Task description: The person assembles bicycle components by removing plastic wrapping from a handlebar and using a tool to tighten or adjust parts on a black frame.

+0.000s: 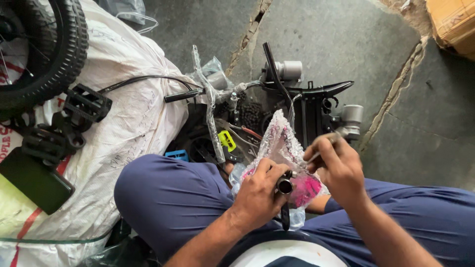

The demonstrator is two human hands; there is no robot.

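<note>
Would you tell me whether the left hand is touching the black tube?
Touching: the head view shows the left hand wrapped around the black tube.

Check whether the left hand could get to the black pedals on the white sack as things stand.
Probably not right away: the left hand grips a black tube by the pink bubble-wrapped part, and the black pedals lie beyond the raised left knee.
</note>
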